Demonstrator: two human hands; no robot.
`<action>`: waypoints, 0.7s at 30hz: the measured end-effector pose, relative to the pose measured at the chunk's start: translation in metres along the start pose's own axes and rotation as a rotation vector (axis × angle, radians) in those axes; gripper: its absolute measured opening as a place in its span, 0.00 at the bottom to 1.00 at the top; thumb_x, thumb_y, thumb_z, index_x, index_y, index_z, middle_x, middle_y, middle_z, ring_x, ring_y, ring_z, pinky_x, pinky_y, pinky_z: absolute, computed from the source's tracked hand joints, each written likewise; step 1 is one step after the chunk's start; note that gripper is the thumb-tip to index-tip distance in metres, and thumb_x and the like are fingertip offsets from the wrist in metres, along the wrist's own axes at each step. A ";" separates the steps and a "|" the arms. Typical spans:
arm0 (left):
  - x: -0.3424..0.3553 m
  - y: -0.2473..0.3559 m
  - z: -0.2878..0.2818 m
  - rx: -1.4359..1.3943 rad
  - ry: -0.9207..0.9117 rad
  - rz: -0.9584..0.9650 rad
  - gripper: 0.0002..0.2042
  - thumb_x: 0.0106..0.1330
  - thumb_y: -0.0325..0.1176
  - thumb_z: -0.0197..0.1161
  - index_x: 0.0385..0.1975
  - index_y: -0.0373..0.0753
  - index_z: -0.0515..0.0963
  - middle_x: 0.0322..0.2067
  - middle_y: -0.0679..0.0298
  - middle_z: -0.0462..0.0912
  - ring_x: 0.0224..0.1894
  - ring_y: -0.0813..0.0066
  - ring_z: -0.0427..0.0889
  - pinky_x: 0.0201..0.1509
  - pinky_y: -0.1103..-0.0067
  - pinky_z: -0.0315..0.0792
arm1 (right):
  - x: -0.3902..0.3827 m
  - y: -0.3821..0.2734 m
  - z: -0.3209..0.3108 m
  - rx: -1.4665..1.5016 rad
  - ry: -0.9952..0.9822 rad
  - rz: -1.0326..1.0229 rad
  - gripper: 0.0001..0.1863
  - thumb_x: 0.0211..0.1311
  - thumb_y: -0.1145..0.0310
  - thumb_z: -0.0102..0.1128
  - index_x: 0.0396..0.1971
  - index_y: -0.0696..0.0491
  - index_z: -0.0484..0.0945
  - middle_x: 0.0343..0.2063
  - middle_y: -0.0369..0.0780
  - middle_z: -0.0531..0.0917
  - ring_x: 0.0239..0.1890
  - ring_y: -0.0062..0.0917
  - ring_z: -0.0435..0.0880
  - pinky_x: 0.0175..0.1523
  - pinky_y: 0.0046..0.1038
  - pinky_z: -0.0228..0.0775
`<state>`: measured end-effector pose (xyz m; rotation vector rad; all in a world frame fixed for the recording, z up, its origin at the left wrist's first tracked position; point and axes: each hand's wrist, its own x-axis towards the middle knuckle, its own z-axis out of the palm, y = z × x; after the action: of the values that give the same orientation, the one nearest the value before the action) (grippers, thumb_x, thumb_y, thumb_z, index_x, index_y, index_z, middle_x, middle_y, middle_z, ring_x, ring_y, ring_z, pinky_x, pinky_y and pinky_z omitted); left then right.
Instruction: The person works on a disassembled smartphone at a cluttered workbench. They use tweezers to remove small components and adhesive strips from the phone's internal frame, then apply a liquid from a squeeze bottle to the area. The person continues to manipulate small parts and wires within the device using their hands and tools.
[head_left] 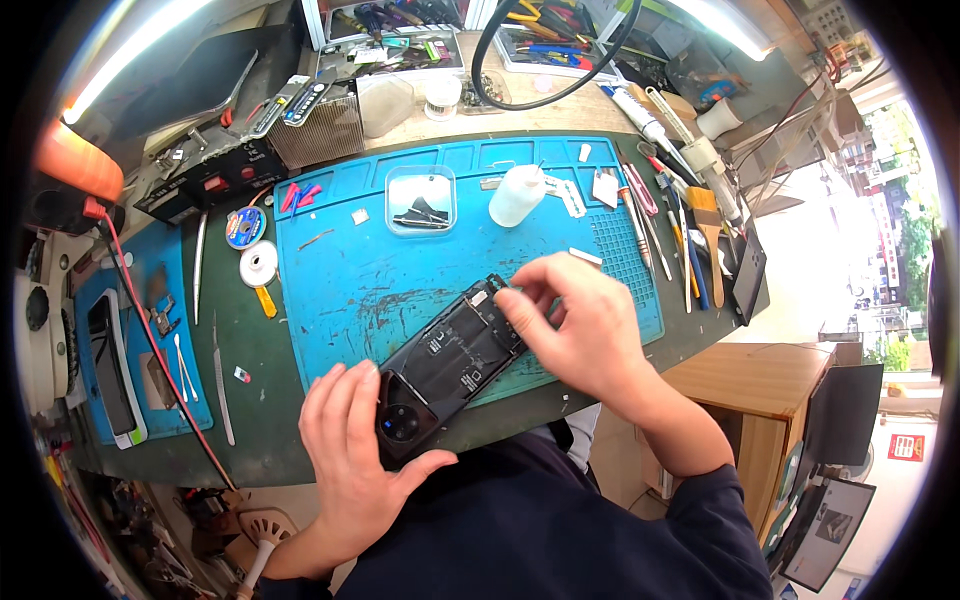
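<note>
An opened black smartphone point(455, 350) lies slantwise over the near part of the blue work mat point(340, 290), its inner frame exposed. Its round camera block point(401, 422) faces up at the near left end. My left hand point(345, 440) grips that end, fingers along the left edge and thumb at the near side. At the far right corner of the phone is my right hand point(580, 320), with thumb and fingers curled together in a pinch. Whatever sits between those fingertips is hidden. Beyond the phone stand a white bottle point(516, 197) and a clear tray point(421, 222) with dark pieces inside.
Tweezers, pens and a brush point(706, 225) crowd the right side. Solder spools point(258, 263), a metal tool point(222, 395) and another phone point(110, 360) lie on the left. A red cable point(150, 320) crosses there. A black loop of cable point(480, 60) hangs at the back.
</note>
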<state>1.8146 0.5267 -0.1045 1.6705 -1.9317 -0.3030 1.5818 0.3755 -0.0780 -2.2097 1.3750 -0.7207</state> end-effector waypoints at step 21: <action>0.030 0.007 0.024 -0.090 0.004 0.092 0.44 0.55 0.38 0.83 0.71 0.27 0.68 0.66 0.46 0.78 0.63 0.46 0.77 0.67 0.58 0.70 | -0.004 -0.005 0.028 -0.230 0.129 -0.124 0.11 0.60 0.75 0.74 0.27 0.53 0.77 0.24 0.37 0.80 0.27 0.32 0.84 0.30 0.32 0.76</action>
<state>1.7937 0.4951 -0.1124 1.5192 -1.9555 -0.3455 1.6014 0.3833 -0.0970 -2.4839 1.4568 -0.7959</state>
